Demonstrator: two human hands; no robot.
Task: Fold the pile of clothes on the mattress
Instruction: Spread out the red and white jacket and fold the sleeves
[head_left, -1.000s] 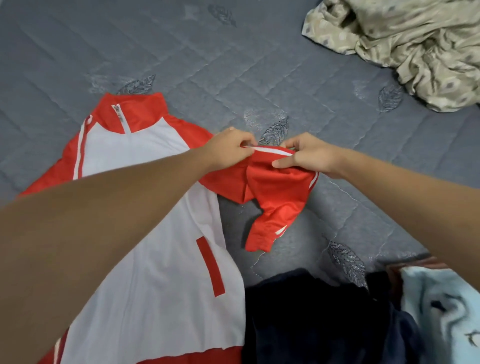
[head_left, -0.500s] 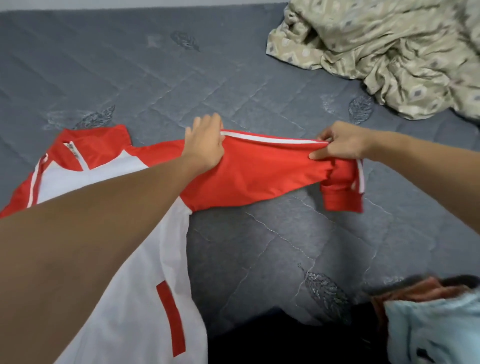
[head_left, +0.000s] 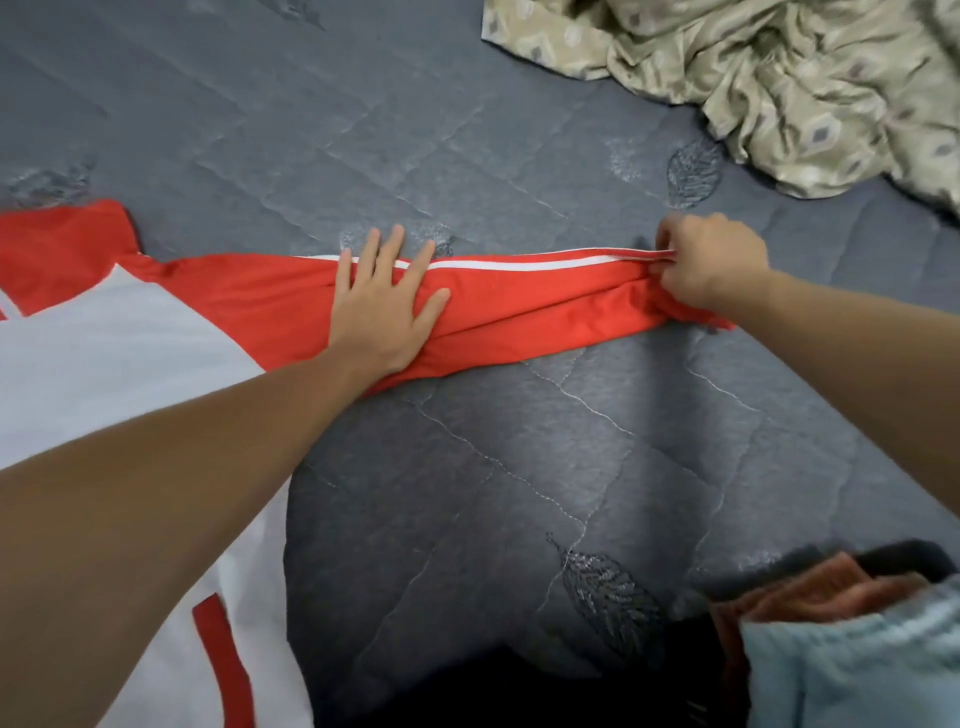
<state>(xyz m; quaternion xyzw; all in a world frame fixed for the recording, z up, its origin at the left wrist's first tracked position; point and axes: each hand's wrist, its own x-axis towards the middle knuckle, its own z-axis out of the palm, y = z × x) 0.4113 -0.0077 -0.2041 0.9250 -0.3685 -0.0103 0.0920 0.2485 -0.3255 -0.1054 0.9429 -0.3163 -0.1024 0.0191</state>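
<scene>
A red and white jacket (head_left: 119, 374) lies flat on the grey quilted mattress (head_left: 467, 130), its body at the left. Its red sleeve (head_left: 545, 301), edged with a white stripe, stretches out to the right across the mattress. My left hand (head_left: 384, 306) presses flat on the sleeve near the shoulder, fingers straight and spread. My right hand (head_left: 709, 260) pinches the cuff end of the sleeve, fingers curled round the fabric.
A crumpled beige patterned sheet (head_left: 779, 78) lies at the far right corner. At the near right sits a pile of clothes: a light blue garment (head_left: 852, 670), an orange-brown one (head_left: 810, 592) and a dark one (head_left: 519, 686).
The bunched sleeve has been pulled out straight to the right by my right hand. My left hand has let go of its grip and now lies flat on the sleeve.
</scene>
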